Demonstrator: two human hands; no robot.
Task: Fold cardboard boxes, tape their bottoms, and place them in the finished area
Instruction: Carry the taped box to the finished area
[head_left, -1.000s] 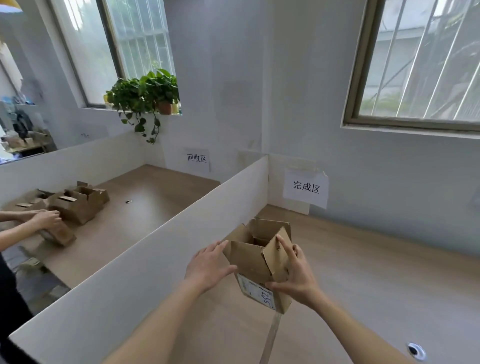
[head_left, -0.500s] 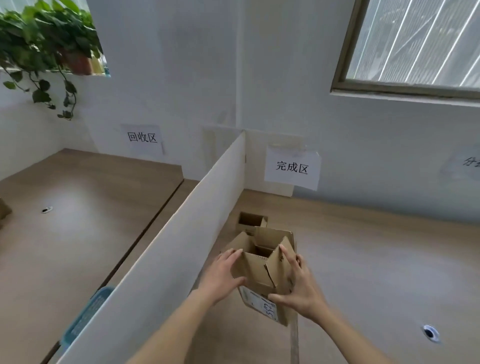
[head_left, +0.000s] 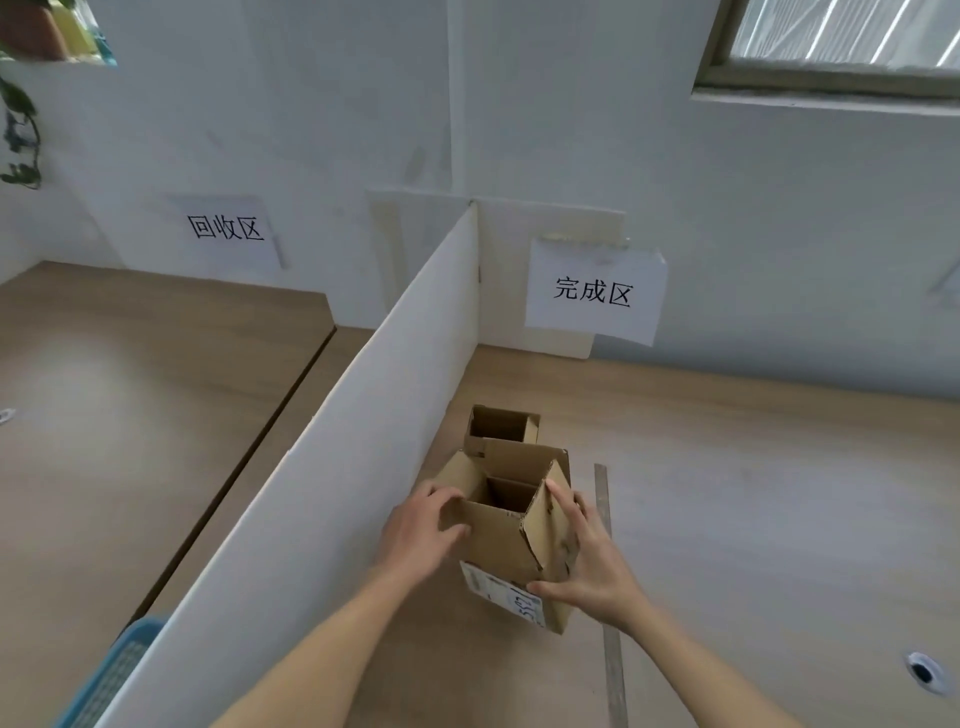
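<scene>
I have the box (head_left: 511, 535) between both hands, upright with its top flaps open, just beside the white divider (head_left: 332, 467) near the table's (head_left: 753, 493) left edge, under the sign (head_left: 594, 291) on the back wall; whether its bottom rests on the table or hangs just above it, I cannot tell; my left hand (head_left: 423, 530) is pressed flat on the left wall with the fingers spread, and my right hand (head_left: 589, 561) cups the right wall, thumb on the labelled front face, forefinger up along the raised flap; a second box (head_left: 503, 428) stands just behind it, toward the back edge; a metal ruler (head_left: 608, 571) lies on the table just to the right; I judge the box light and empty, stiff at its corners but soft in the panels, so I would hold it low on the walls, never by the loose flaps.
</scene>
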